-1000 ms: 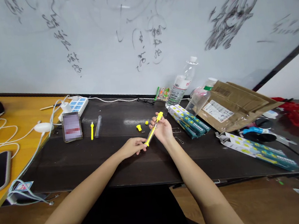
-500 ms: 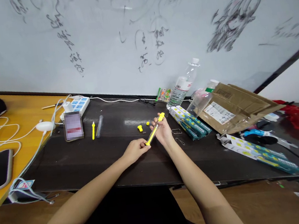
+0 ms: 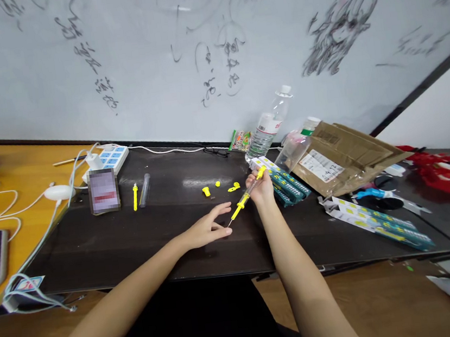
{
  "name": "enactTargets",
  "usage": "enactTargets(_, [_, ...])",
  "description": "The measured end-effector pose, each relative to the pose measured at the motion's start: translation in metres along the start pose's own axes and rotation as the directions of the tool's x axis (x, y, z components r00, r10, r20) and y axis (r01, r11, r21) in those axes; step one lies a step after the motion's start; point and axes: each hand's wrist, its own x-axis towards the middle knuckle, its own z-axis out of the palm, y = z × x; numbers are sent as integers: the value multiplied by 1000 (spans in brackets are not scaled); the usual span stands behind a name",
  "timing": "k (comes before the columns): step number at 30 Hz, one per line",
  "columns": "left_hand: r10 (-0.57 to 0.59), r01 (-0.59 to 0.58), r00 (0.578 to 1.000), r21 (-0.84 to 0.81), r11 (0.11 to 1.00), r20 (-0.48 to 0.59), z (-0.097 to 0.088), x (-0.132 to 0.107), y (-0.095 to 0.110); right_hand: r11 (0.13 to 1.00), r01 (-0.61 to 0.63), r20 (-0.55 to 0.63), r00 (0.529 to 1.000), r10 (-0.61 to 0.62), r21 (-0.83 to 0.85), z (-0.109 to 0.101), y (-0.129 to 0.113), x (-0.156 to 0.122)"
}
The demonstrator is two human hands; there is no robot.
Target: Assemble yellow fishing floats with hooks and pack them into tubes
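My right hand (image 3: 260, 187) is wrapped round a slim pen-shaped tool (image 3: 246, 195) with a clear barrel, yellow parts and a thin metal tip. The tool slants down to the left, its tip at my left hand. Thumb and fingers of my left hand (image 3: 208, 228) are spread apart around that tip; whether they touch it I cannot tell. Beyond the hands lie a yellow cap (image 3: 206, 191), a smaller yellow piece (image 3: 217, 183), a yellow clip-like piece (image 3: 234, 187) and a tiny spring-like bit (image 3: 212, 197).
A yellow rod (image 3: 135, 197) and a clear tube (image 3: 144, 190) lie to the left, near a power strip (image 3: 115, 158). On the right are teal boxes (image 3: 288, 185), a water bottle (image 3: 267, 128), a cardboard parcel (image 3: 342, 154) and another teal box (image 3: 379, 223).
My left hand has let go of the tool's lower end and spread its fingers. The tool has moved right in my right hand, a yellow part with the metal tip now showing below the barrel.
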Motion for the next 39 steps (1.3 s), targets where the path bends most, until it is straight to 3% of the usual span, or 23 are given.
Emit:
enactTargets(3, [34,-34,999,19,999,2,0,0,2,1000,-26,3,1000,26,8,3,8,-4])
enactTargets(9, [52,-51,998,44,998,-36,1,-3,2,984,-149,133,978,162,-97,15,35,-16])
enactTargets(16, [-97,88,986,69,994,138,-5,-7,6,994,-60,75,995,67,-93,6,14,-3])
enactTargets(23, [-70,69,998,42,997,8,-2,-4,3,977,-183,179,963,200,-105,21,40,-22])
enactTargets(26, [-120,119,990,18,993,74,-1,-6,3,977,-194,163,965,207,-89,22,39,-21])
enactTargets(31, [-253,260,940,-2,965,230,-5,-5,2,994,-102,51,993,104,-29,18,18,-11])
enactTargets(33, [-241,243,958,6,970,153,-6,-2,0,995,-101,73,992,102,-27,20,20,-14])
enactTargets(35, [-208,209,978,15,978,-25,-7,2,-3,990,-131,136,981,137,-54,26,30,-23])
enactTargets(37, [-158,177,962,69,982,-224,-8,5,-5,980,-170,197,962,188,-105,34,45,-34])
enactTargets(39, [-69,145,933,192,971,-354,-10,7,-8,975,-163,235,952,195,-149,40,60,-45])
